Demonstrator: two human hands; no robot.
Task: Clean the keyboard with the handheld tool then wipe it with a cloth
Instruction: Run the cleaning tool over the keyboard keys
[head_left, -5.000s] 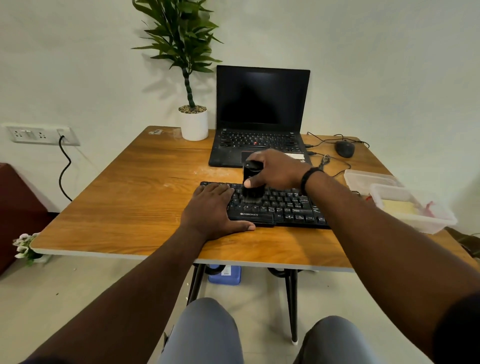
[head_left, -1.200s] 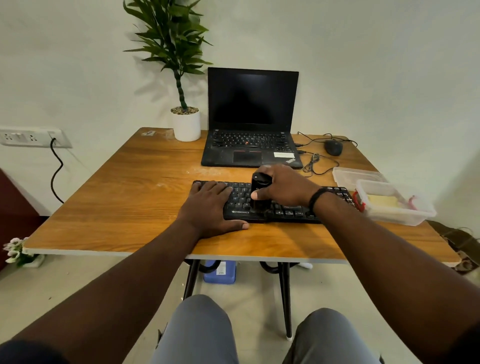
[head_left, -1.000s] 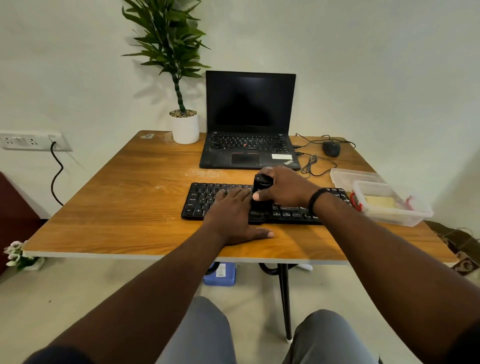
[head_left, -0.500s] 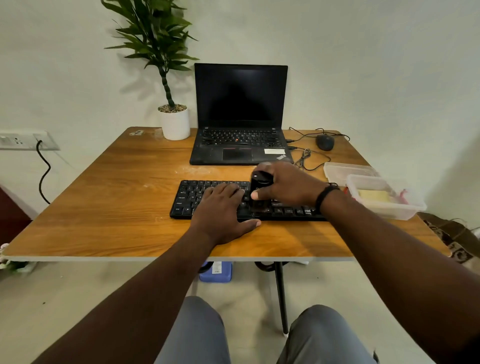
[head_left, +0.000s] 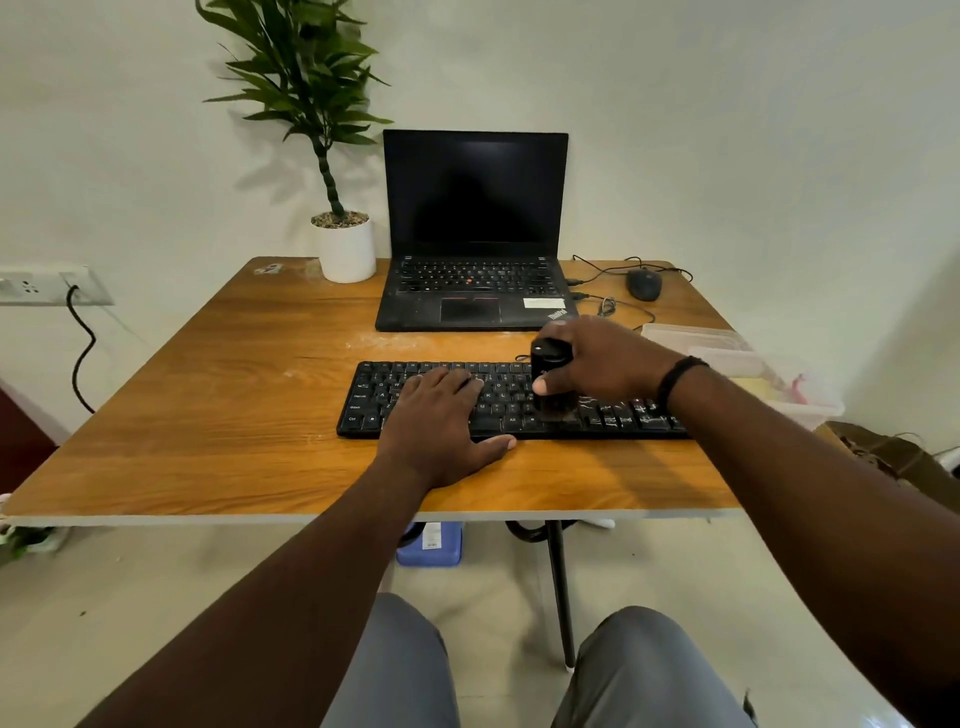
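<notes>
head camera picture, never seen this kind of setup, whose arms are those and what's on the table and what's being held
The camera sits on a person's head, looking forward and down, so the two arms reaching in are their own. On the wooden table lies a black keyboard. The left hand rests flat on its keys, holding nothing. The right hand has its grip around a small black handheld tool, standing upright on the keys further right. Behind are an open laptop with a dark screen, a potted plant and a mouse. At the right edge sit clear plastic containers. The person's knees show below.
</notes>
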